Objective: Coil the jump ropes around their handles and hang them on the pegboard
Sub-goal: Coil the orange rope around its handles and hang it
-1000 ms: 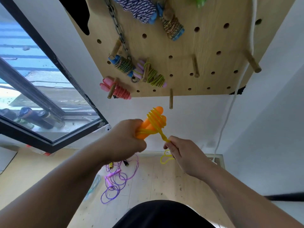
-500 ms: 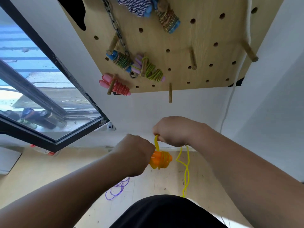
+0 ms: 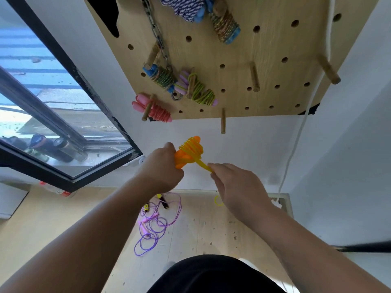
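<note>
The orange handles [image 3: 181, 160] are gripped tight in the left hand [image 3: 161, 169], below the pegboard [image 3: 264, 49]. The yellow rope [image 3: 203, 165] is pinched by the right hand [image 3: 234, 187]. The rope should be pulled tight, and each loop laid snug beside the last.

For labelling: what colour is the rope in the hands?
Yellow rope, around orange handles; head view.

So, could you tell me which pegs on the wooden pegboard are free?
Three wooden pegs are bare: the bottom peg below the green coiled rope, the middle peg right of that coil, and the rightmost peg beside the white cord. The left is crowded: pink coiled rope, blue-handled coiled rope, metal chain.
</note>
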Motion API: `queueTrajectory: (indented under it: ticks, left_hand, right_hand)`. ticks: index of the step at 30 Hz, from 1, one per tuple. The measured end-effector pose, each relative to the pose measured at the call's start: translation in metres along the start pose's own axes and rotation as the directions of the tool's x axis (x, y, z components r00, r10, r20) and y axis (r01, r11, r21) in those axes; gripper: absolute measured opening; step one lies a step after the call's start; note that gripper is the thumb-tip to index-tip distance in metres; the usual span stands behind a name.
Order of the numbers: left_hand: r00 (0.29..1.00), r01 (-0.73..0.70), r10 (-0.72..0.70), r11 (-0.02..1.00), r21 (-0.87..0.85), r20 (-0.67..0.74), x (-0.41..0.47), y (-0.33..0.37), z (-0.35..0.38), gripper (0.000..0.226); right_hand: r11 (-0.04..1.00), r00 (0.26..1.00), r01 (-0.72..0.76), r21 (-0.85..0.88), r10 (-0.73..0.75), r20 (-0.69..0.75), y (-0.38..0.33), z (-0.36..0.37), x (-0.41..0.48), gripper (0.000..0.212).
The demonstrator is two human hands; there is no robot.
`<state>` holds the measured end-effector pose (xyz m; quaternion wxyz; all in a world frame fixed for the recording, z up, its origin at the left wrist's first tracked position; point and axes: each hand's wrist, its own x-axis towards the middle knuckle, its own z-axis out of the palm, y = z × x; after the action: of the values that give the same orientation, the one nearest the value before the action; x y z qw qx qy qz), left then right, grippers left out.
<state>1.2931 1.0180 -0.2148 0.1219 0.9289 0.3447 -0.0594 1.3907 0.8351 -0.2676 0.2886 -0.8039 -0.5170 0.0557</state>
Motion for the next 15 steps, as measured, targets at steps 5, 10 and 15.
queueTrajectory:
  ticks: [5,10,15]
  left_hand:
    - [0.996,0.092,-0.088,0.935,-0.343,0.026,-0.009,0.002,-0.009,0.014]
    - [0.984,0.007,0.086,0.856,-0.516,0.156,-0.031,0.014,-0.028,0.014]
    - [0.923,-0.165,0.276,0.913,-0.373,0.268,-0.047,0.028,-0.023,0.014]
  right_hand:
    - [0.984,0.989,-0.146,0.101,0.142,0.045,0.015,0.008,-0.014,0.036]
    - [0.796,0.934,-0.341,0.501,0.226,0.276,0.040,0.007,-0.020,0.036]
    - [0.563,0.819,-0.466,0.682,-0.018,0.574,0.059,-0.003,-0.014,0.029]
